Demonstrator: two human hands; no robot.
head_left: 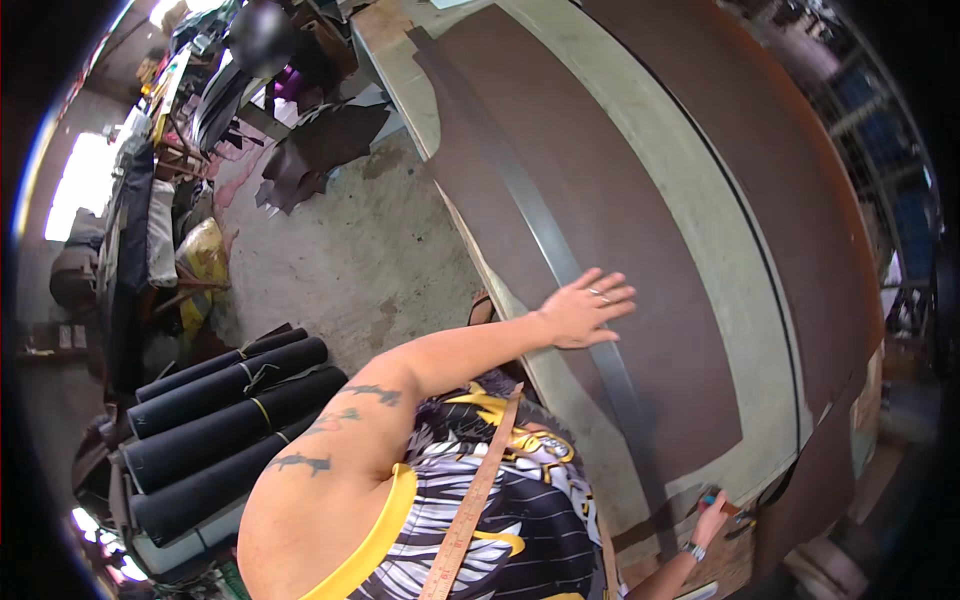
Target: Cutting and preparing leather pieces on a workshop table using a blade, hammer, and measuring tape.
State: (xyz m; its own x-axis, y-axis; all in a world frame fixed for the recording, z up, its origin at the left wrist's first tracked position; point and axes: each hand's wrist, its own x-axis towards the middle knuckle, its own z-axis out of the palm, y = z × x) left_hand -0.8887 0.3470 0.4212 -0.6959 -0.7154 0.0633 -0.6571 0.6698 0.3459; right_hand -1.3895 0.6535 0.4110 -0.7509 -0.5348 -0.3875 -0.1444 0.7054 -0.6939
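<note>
My left hand [588, 310] lies flat with its fingers spread, pressing on a long metal straightedge [545, 232] and the brown leather-like sheet [560, 130] under it. The straightedge runs lengthwise down the sheet, from the far end to the near edge of the table. Down at the near right, my right hand [711, 522] is closed round a small tool [709, 500] with a blue and red part. Its exact kind is too small to tell. That hand is close to the near end of the straightedge, beyond the sheet's near edge.
A second brown sheet [740, 110] covers the table's right side, past a dark line on the pale tabletop [640, 150]. Black rolls [230, 390] are stacked at the left. Brown scraps [320, 150] lie on the concrete floor [350, 240]. A measuring tape [480, 490] hangs down my front.
</note>
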